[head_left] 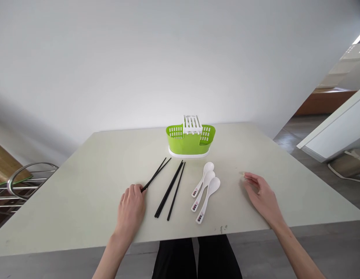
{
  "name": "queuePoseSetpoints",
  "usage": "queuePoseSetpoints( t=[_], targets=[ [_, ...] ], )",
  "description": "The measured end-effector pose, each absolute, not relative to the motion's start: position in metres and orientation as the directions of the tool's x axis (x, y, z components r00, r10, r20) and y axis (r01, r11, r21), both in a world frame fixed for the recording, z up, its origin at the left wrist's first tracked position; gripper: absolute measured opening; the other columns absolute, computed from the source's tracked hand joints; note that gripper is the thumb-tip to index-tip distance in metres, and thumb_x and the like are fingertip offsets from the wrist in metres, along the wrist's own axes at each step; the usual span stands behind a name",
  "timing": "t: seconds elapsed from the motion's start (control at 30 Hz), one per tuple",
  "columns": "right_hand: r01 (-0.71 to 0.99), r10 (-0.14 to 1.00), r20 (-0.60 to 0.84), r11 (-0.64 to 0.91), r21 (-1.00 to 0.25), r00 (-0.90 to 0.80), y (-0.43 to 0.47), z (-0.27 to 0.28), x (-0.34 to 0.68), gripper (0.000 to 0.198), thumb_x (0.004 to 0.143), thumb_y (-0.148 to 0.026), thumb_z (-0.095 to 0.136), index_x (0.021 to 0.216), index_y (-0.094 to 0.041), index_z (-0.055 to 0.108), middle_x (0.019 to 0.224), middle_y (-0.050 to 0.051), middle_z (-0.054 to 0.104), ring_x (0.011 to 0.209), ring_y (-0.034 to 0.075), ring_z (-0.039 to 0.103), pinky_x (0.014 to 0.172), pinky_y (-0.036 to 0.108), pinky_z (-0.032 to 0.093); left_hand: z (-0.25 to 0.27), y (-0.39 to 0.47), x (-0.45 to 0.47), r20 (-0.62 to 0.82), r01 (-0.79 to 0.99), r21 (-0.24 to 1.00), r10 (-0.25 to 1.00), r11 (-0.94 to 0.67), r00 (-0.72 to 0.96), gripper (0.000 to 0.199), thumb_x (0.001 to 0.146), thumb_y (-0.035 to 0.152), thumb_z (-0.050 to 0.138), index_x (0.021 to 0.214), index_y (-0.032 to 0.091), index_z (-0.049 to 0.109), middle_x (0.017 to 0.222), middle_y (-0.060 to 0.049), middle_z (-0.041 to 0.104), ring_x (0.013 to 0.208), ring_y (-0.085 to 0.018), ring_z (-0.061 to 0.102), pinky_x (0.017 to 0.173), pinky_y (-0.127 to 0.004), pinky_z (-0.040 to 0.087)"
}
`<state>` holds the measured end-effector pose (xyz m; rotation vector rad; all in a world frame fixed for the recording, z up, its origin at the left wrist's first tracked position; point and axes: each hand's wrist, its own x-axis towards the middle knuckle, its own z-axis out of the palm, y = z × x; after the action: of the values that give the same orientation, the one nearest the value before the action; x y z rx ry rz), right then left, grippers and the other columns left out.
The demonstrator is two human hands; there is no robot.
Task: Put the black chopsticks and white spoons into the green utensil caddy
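Observation:
On the left of the table, my left hand [131, 207] is closed around the near ends of a pair of black chopsticks [155, 175], whose tips cross and point away from me. More black chopsticks [169, 190] lie just right of it, two close together and one apart. Three white spoons [208, 193] with printed labels on their handles lie fanned out, bowls pointing away. My right hand [263, 197] rests on the tabletop to the right of the spoons, holding nothing, its fingers loosely bent and apart from the thumb.
Behind the chopsticks and spoons stands a green utensil basket [186, 145] with a white slatted top piece [192, 124] and white base. The pale table [116, 151] meets a white wall [139, 66]. A metal rack [20, 186] stands beyond the left edge.

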<state>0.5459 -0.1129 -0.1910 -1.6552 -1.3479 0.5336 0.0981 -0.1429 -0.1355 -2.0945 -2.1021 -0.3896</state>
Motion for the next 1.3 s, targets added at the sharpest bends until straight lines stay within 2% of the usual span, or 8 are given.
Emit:
queuePoseSetpoints(
  t=[0.37,0.5,0.63,0.77,0.83,0.97,1.13,1.3],
  targets=[
    [0.550,0.937,0.191,-0.002,-0.835,0.293,-0.115,-0.186,0.544,0.045,0.096,-0.057,0.059,0.126,-0.024,0.065,0.136,0.013,0.069,0.123,0.032,0.066,0.103,0.049,0.054,-0.110,-0.146,0.082,0.098,0.999,-0.016,0.995,0.028,-0.026,0.026,0.105,0.027,0.029,0.093,0.022,0.052,0.100,-0.014,0.067,0.076,-0.026,0.066,0.058,-0.033,0.039],
    [0.550,0.933,0.195,-0.004,-0.835,0.304,-0.112,-0.189,0.546,0.042,0.095,-0.054,0.059,0.124,-0.025,0.065,0.134,0.012,0.070,0.121,0.031,0.067,0.105,0.050,0.053,-0.097,-0.141,0.072,0.001,0.934,0.337,0.992,0.121,-0.129,0.023,0.105,0.038,0.031,0.092,0.026,0.044,0.085,-0.006,0.070,0.062,-0.023,0.063,0.059,-0.034,0.042],
    [0.611,0.893,0.330,0.080,-0.787,0.307,-0.112,-0.174,0.535,0.037,0.096,-0.051,0.056,0.120,-0.025,0.066,0.131,0.012,0.070,0.111,0.031,0.069,0.099,0.051,0.054,-0.079,-0.146,0.076,-0.104,0.606,0.789,0.994,0.103,-0.032,0.036,0.105,0.057,0.039,0.089,0.026,0.047,0.080,-0.002,0.070,0.068,-0.020,0.066,0.069,-0.035,0.052],
    [0.492,0.926,0.341,0.225,-0.841,0.160,-0.126,-0.127,0.489,0.029,0.100,-0.052,0.057,0.109,-0.027,0.069,0.119,0.010,0.072,0.109,0.028,0.068,0.102,0.047,0.051,-0.065,-0.161,0.106,-0.198,0.318,0.939,0.962,0.130,0.191,0.042,0.103,0.063,0.052,0.088,0.023,0.052,0.072,0.002,0.064,0.061,-0.015,0.058,0.071,-0.032,0.048],
    [0.244,0.985,0.131,0.156,-0.957,-0.116,-0.132,-0.101,0.456,0.033,0.103,-0.055,0.057,0.116,-0.027,0.068,0.115,0.008,0.072,0.110,0.026,0.068,0.099,0.043,0.053,-0.062,-0.167,0.128,-0.234,0.198,0.964,0.926,0.180,0.298,0.042,0.102,0.061,0.057,0.087,0.022,0.050,0.075,0.003,0.063,0.056,-0.011,0.055,0.068,-0.030,0.046],
    [0.007,0.801,-0.078,-0.092,-0.996,-0.594,-0.129,-0.071,0.402,0.053,0.098,-0.065,0.064,0.134,-0.025,0.063,0.093,0.002,0.062,0.083,0.018,0.062,0.079,0.035,0.053,-0.063,-0.174,0.162,-0.292,0.043,0.949,0.825,0.311,0.484,0.043,0.099,0.060,0.064,0.090,0.021,0.049,0.076,0.003,0.063,0.051,-0.009,0.060,0.057,-0.025,0.036],
    [-0.108,0.741,-0.076,-0.197,-0.974,-0.668,-0.113,-0.073,0.381,0.052,0.097,-0.070,0.061,0.105,-0.021,0.073,0.083,-0.003,0.049,0.061,0.009,0.043,0.059,0.028,0.042,-0.067,-0.176,0.165,-0.365,0.008,0.902,0.754,0.432,0.546,0.044,0.095,0.060,0.070,0.092,0.019,0.055,0.078,-0.001,0.069,0.056,-0.013,0.069,0.053,-0.022,0.043],
    [-0.117,0.731,-0.050,-0.175,-0.978,-0.680,-0.115,-0.077,0.380,0.055,0.099,-0.071,0.056,0.100,-0.019,0.075,0.076,-0.003,0.047,0.060,0.010,0.047,0.059,0.028,0.044,-0.064,-0.180,0.153,-0.427,0.097,0.887,0.722,0.451,0.544,0.051,0.093,0.062,0.071,0.094,0.012,0.075,0.094,-0.011,0.076,0.066,-0.018,0.076,0.060,-0.026,0.058]
  ],
)
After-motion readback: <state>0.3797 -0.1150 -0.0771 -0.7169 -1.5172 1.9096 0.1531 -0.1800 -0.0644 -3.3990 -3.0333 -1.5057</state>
